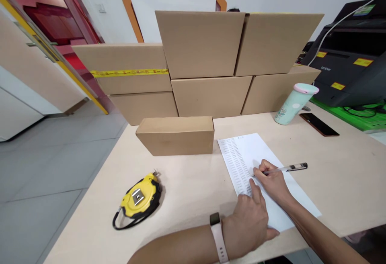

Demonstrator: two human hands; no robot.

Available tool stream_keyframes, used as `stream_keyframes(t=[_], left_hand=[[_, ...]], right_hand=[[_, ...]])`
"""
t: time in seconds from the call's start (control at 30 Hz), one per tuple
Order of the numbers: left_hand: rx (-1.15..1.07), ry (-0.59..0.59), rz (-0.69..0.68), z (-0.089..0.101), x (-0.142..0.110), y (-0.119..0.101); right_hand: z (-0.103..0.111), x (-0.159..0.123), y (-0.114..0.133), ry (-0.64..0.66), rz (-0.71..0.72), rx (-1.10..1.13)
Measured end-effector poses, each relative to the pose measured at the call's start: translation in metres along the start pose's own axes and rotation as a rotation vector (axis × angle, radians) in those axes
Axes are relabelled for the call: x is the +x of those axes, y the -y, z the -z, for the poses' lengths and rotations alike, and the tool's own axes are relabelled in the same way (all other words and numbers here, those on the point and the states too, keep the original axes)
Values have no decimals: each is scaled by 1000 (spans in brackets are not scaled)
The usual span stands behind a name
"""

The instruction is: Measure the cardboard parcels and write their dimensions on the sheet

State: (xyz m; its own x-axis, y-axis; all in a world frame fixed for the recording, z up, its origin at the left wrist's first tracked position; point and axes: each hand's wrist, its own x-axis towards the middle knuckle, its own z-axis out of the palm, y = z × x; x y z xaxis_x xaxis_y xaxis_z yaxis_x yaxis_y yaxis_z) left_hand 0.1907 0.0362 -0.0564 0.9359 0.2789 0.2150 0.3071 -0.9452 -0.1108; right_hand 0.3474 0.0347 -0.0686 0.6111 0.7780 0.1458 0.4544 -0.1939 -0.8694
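Note:
A white printed sheet (256, 151) lies on the pale table (193, 179) in front of me. My right hand (271, 181) is closed around a pen (289, 168), its tip touching the sheet's left column of print. My left hand (249, 224), with a pink-strapped watch on the wrist, lies flat with fingers spread on the sheet's lower left corner. A small closed cardboard box (177, 135) sits just left of the sheet. A yellow tape measure (138, 201) rests on the table further left.
Several larger cardboard boxes (208, 63) are stacked along the table's far edge. A mint tumbler with a pink lid (294, 103), a dark phone (319, 124) and a black printer (350, 63) stand at the right. Grey floor lies beyond the table's left edge.

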Motion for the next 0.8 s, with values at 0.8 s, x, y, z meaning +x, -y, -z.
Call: stream_keyframes(t=[0.8], left_hand=[[-13,4,-50,-1,1,2]], right_hand=[[25,18,-7,-101,231,-291]])
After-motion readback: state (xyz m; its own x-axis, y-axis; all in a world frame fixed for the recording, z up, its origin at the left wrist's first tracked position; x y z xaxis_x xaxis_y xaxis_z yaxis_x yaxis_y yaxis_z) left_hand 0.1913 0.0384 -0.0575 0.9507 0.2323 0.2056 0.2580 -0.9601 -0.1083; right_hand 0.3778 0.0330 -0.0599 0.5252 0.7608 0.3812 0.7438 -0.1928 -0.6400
